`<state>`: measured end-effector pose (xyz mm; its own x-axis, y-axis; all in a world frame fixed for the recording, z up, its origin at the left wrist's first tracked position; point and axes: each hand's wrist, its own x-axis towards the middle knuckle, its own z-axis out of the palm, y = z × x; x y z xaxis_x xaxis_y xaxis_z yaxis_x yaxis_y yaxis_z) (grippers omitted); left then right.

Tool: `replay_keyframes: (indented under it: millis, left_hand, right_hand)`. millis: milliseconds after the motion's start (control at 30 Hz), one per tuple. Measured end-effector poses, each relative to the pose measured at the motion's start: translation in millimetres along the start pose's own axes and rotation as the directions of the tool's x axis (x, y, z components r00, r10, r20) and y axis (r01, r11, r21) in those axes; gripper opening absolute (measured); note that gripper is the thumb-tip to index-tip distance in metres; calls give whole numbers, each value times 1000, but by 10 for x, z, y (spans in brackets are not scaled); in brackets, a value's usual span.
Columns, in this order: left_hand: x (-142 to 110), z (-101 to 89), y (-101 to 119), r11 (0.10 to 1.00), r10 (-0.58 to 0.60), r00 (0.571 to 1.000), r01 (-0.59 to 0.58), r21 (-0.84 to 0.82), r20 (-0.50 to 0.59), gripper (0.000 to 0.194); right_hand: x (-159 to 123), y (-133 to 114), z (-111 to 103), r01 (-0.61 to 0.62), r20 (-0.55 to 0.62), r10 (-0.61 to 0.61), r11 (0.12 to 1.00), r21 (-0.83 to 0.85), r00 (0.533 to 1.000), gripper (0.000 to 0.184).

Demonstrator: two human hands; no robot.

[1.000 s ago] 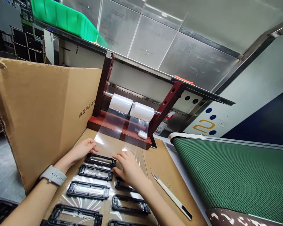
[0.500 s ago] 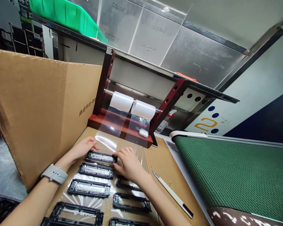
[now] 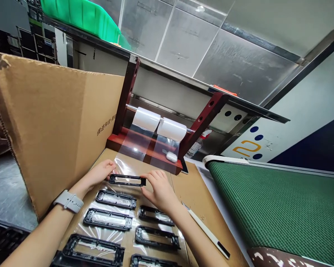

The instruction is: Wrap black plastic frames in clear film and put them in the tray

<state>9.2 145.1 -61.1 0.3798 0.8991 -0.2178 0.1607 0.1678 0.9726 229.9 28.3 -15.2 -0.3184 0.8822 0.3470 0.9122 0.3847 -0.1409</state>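
A slim black plastic frame (image 3: 143, 181) with a long window is tilted up at the top of the left column. My right hand (image 3: 159, 188) grips its right end between thumb and fingers. My left hand (image 3: 102, 173), a grey watch band on its wrist, is closed at the frame's left end; its fingertips are partly hidden. Under the frame run two strips of clear film (image 3: 125, 165), drawn from two white rolls (image 3: 147, 118). Several similar black frames (image 3: 116, 199) lie in two columns on the film, nearer to me.
A tall cardboard sheet (image 3: 52, 122) stands along the left. The rolls hang in a dark red stand (image 3: 144, 148) at the back, with a small white object (image 3: 172, 157) on its base. A white-handled cutter (image 3: 208, 231) lies right of my arm, beside a green conveyor belt (image 3: 281, 207).
The frame between my hands has come up off the film slightly, tilted and shifted right. Both hands moved with it. The view has swung a little.
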Motion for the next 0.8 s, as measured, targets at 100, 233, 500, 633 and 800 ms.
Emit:
replay_keyframes:
  millis: [100,233,500,633,800]
  left_hand:
    - [9,8,-5,1000,-12,1000,12,-10,-8,21]
    - [18,-2,-1,1000,-21,1000,21,-12,3,21]
    - [33,-42,-11,999,-7,1000,7,-38,22,23]
    - [51,-40,-34,998,6,999,-3,-64,45,23]
    - [71,-28,-69,994,19,996,-10,-106,83,22]
  right_hand:
    - [-58,-12,24,-25,-26,25,1000,10,999,26]
    - [-105,-89,105,-36,-37,37,999,19,999,25]
    - [-94,-175,248,-37,-42,38,999,35,998,26]
    - [-98,-173,271,-38,-38,39,999,32,999,26]
    - [-95,-177,303,-47,-34,48,999,22,998,26]
